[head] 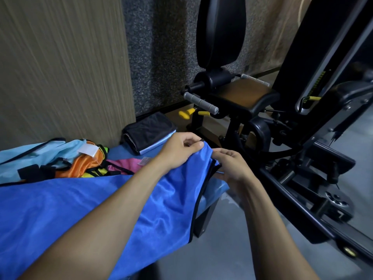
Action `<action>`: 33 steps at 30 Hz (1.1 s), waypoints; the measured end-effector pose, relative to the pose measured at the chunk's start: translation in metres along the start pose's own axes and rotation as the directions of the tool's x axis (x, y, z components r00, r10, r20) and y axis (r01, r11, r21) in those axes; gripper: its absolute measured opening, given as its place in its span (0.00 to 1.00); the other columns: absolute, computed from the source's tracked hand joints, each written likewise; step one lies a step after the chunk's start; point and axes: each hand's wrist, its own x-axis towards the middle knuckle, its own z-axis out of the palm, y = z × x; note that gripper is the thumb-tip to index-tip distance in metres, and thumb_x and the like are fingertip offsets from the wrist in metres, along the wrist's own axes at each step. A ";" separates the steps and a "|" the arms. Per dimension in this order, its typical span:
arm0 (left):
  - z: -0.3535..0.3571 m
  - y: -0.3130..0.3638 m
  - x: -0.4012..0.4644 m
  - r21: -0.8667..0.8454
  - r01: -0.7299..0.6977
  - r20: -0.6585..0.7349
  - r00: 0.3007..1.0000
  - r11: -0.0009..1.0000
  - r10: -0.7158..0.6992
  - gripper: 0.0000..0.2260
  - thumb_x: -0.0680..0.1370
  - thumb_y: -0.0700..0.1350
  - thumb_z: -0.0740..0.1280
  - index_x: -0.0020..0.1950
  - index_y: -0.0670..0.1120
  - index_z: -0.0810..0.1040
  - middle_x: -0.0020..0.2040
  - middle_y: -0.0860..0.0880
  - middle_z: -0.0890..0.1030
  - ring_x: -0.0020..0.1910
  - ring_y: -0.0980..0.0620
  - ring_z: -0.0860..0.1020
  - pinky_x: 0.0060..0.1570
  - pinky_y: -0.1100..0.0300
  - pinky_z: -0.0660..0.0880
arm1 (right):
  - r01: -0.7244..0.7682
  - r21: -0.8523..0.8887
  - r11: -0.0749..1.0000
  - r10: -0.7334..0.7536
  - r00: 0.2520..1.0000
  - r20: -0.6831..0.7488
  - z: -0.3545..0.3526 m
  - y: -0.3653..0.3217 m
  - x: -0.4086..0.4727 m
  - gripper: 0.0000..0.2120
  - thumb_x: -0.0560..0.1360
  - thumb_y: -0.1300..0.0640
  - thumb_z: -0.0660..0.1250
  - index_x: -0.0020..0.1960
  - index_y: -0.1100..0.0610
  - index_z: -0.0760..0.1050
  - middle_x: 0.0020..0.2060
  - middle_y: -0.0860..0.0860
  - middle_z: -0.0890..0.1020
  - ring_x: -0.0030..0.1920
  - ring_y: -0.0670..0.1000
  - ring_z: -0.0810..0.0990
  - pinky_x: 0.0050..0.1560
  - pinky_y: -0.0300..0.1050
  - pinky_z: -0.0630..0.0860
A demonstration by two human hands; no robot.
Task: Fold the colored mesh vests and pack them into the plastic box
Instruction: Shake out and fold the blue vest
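Observation:
A large blue mesh vest with black trim lies spread over a blue padded bench. My left hand pinches the vest's far top edge between thumb and fingers. Just right of it, my right hand grips the black-trimmed edge of the same vest at the bench's end. Behind the blue vest sits a heap of other vests: light blue, orange, yellow-green and pink. No plastic box is in view.
A folded black cloth over a light blue layer rests at the bench's far corner by the wood-grain wall. A black gym machine with seat, grey handles and yellow levers stands close on the right. Grey floor lies below.

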 end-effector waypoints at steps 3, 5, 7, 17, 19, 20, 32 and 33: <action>0.008 -0.007 0.000 -0.041 -0.010 -0.089 0.996 0.999 0.006 0.03 0.78 0.40 0.74 0.47 0.47 0.84 0.43 0.51 0.85 0.43 0.59 0.81 0.47 0.66 0.76 | 0.018 0.022 1.000 -0.018 1.000 -0.014 0.001 -0.001 0.000 0.09 0.79 0.60 0.66 0.53 0.59 0.85 0.48 0.54 0.87 0.48 0.54 0.86 0.50 0.53 0.84; 0.011 -0.010 0.000 -0.062 0.005 -0.150 0.989 0.998 -0.014 0.05 0.76 0.41 0.76 0.45 0.50 0.84 0.42 0.52 0.85 0.42 0.59 0.81 0.47 0.66 0.77 | 0.043 0.036 0.998 -0.043 0.999 -0.009 0.002 -0.002 -0.001 0.08 0.79 0.57 0.67 0.53 0.57 0.85 0.50 0.53 0.87 0.51 0.55 0.86 0.51 0.56 0.83; 0.013 -0.012 0.000 -0.118 0.020 -0.173 0.984 0.993 -0.041 0.05 0.76 0.42 0.76 0.44 0.51 0.84 0.41 0.53 0.86 0.43 0.58 0.82 0.48 0.64 0.78 | 0.088 0.037 0.995 -0.088 0.996 -0.004 0.003 -0.001 -0.003 0.08 0.78 0.55 0.71 0.56 0.56 0.82 0.48 0.50 0.86 0.50 0.54 0.85 0.50 0.57 0.83; 0.012 -0.013 0.004 -0.369 0.256 0.080 0.967 0.894 -0.243 0.07 0.73 0.51 0.71 0.42 0.47 0.81 0.46 0.39 0.82 0.48 0.44 0.81 0.54 0.49 0.75 | 0.241 -0.097 0.966 -0.238 0.970 0.045 0.001 0.000 -0.009 0.13 0.76 0.71 0.64 0.55 0.57 0.77 0.39 0.54 0.82 0.42 0.53 0.80 0.45 0.57 0.75; 0.011 -0.011 0.006 -0.398 0.271 0.118 0.963 0.876 -0.244 0.06 0.74 0.49 0.70 0.40 0.48 0.81 0.45 0.39 0.81 0.49 0.42 0.79 0.54 0.49 0.74 | 0.265 -0.133 0.955 -0.264 0.964 0.027 0.001 0.002 -0.010 0.10 0.73 0.68 0.65 0.51 0.56 0.75 0.38 0.55 0.80 0.41 0.55 0.78 0.43 0.56 0.74; 0.010 -0.010 0.007 -0.405 0.273 0.121 0.962 0.873 -0.245 0.06 0.75 0.47 0.70 0.39 0.49 0.80 0.43 0.42 0.80 0.48 0.45 0.78 0.52 0.51 0.73 | 0.276 -0.153 0.949 -0.277 0.961 0.015 0.000 0.003 -0.010 0.09 0.72 0.66 0.66 0.49 0.55 0.75 0.37 0.55 0.79 0.40 0.55 0.77 0.42 0.56 0.73; 0.008 -0.011 0.010 -0.343 0.142 -0.045 0.985 0.929 -0.167 0.09 0.76 0.37 0.75 0.40 0.47 0.78 0.36 0.51 0.77 0.35 0.58 0.76 0.38 0.68 0.73 | 0.143 -0.203 0.969 -0.169 0.979 -0.118 -0.008 0.010 -0.012 0.05 0.73 0.67 0.72 0.41 0.63 0.75 0.38 0.62 0.81 0.42 0.59 0.85 0.38 0.47 0.84; 0.009 -0.012 0.010 -0.324 0.133 -0.071 0.984 0.937 -0.164 0.09 0.75 0.37 0.75 0.41 0.47 0.79 0.37 0.52 0.77 0.37 0.58 0.76 0.39 0.68 0.73 | 0.130 -0.181 0.975 -0.158 0.977 -0.147 -0.009 0.010 -0.011 0.05 0.72 0.67 0.71 0.41 0.62 0.75 0.39 0.65 0.81 0.43 0.61 0.85 0.39 0.49 0.84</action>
